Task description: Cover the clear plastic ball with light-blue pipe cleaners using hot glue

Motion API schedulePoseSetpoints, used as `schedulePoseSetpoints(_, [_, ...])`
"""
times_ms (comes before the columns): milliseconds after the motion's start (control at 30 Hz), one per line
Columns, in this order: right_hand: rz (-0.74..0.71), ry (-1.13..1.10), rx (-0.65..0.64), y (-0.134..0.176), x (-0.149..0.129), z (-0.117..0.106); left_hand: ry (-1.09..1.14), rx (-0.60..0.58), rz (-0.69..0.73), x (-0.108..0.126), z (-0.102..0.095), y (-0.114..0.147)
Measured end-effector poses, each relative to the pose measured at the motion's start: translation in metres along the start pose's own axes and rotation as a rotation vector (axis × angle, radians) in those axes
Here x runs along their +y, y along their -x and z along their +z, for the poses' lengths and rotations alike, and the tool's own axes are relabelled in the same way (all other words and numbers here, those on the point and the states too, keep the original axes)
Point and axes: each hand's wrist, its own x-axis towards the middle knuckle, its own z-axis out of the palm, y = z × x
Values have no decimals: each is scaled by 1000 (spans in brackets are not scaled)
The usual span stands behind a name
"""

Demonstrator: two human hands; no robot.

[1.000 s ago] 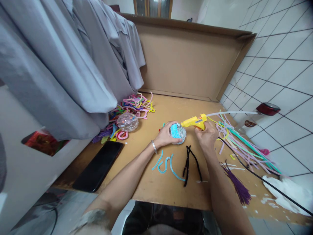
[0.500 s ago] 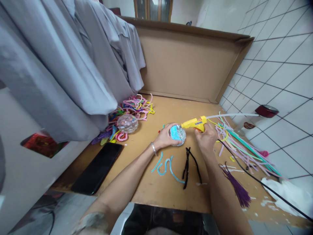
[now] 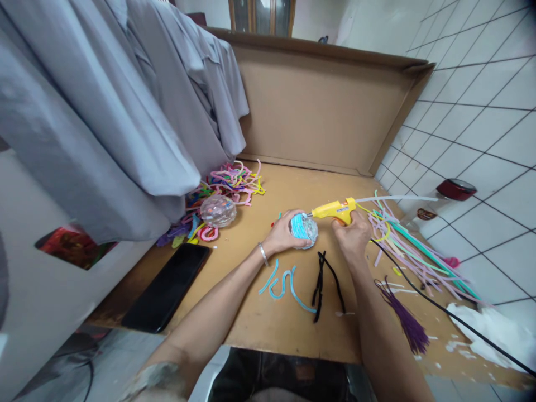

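In the head view my left hand [image 3: 286, 231] is wrapped round a clear faceted ball [image 3: 310, 232], partly covered with bright blue pipe cleaner rows [image 3: 298, 227]. My right hand [image 3: 352, 233] grips a yellow hot glue gun [image 3: 335, 211] by its handle, fingers at the orange trigger. The gun's nozzle meets the ball's upper edge, though I cannot tell if it touches. A long translucent glue stick [image 3: 393, 197] sticks out of the gun's back. Below the ball lie bent light blue pipe cleaners [image 3: 281, 290] and black pipe cleaners [image 3: 320, 285].
At left are a black phone [image 3: 167, 287], a second clear ball [image 3: 218, 211] and a colourful pipe cleaner heap [image 3: 238, 181]. At right lie long pipe cleaners [image 3: 422, 251], a purple tassel [image 3: 406, 318], the gun's black cord [image 3: 456, 318], white tissue [image 3: 488, 332] and a red-lidded jar [image 3: 454, 190].
The glue gun has shifted very slightly, its nozzle staying at the ball's upper edge. Both hands keep their holds, and the things on the table lie as before.
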Motion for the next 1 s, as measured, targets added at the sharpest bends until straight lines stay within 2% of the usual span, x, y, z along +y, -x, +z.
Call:
schedulePoseSetpoints(167, [132, -15, -24, -3, 11, 10, 8, 0, -5, -3, 0, 0])
schedulePoseSetpoints(333, [227, 78, 28, 0, 34, 24, -8, 14, 8, -7, 0, 0])
schedulePoseSetpoints(467, [304, 233, -96, 8, 45, 29, -42, 17, 17, -7, 0, 2])
schedulePoseSetpoints(567, [267, 318, -196, 13, 46, 30, -96, 4, 51, -6, -1, 4])
schedulePoseSetpoints(700, [198, 408, -249, 16, 43, 29, -194, 26, 165, -5, -3, 6])
schedulePoseSetpoints(867, [221, 492, -335, 15, 40, 28, -262, 27, 264, -8, -6, 7])
schedulePoseSetpoints(1000, [235, 522, -340, 16, 39, 28, -292, 41, 302, -12, -6, 7])
